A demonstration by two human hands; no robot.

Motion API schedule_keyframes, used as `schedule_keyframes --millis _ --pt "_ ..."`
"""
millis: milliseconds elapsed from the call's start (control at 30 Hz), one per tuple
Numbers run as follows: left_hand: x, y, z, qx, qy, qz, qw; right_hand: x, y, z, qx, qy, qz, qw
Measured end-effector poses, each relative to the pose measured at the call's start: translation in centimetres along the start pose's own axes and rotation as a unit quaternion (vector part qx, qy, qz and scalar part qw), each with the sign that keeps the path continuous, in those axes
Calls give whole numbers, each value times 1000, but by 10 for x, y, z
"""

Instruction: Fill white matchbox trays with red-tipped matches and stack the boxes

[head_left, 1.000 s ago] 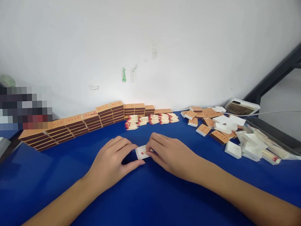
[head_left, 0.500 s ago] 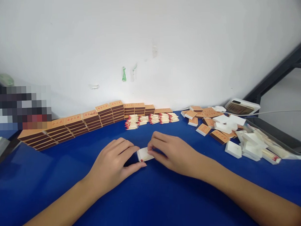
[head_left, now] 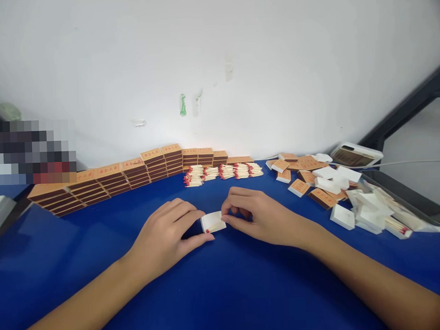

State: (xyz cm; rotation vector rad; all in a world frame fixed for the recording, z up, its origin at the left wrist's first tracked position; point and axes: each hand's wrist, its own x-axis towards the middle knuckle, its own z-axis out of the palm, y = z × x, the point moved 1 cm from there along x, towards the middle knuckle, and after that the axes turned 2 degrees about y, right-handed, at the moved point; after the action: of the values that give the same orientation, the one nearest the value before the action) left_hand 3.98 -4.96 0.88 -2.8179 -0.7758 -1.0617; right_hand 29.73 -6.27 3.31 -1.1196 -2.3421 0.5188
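Note:
In the head view, a small white matchbox tray [head_left: 213,219] lies on the blue tabletop [head_left: 224,290] between my hands. A few matches [head_left: 215,227] rest along its near side, red heads to the left. My left hand [head_left: 175,226] grips the tray's left end between thumb and forefinger. At the right end, my right hand [head_left: 248,214] has thumb and forefinger pinched together by the rim; whether anything is between them is hidden. Behind the tray lie several piles of loose red-headed matches [head_left: 225,172].
Stacked matchboxes [head_left: 130,173] line the wall from the left. At right lie loose matchbox sleeves [head_left: 322,198], white trays [head_left: 342,217] and a tray filled with matches [head_left: 398,227]. A dark flat device [head_left: 409,197] and a phone-like object [head_left: 356,154] are beyond them.
My right hand has drawn back slightly to the right, from over the tray to its right end, uncovering more of the inside. My left hand keeps its grip.

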Motion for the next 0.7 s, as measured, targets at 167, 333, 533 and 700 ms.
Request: schedule_keyframes --millis 167,333,533,700 --pt "0 0 0 -3 1 0 1000 -1 -4 4 -2 -58 4 998" --pt "0 0 0 -3 0 -4 1000 0 -3 7 6 -52 7 999" --pt "-1 -1 2 -20 -4 -28 999 5 37 -25 21 63 59 996" --pt "-1 -1 2 -20 -30 -55 998 5 63 -41 -12 42 106 993"
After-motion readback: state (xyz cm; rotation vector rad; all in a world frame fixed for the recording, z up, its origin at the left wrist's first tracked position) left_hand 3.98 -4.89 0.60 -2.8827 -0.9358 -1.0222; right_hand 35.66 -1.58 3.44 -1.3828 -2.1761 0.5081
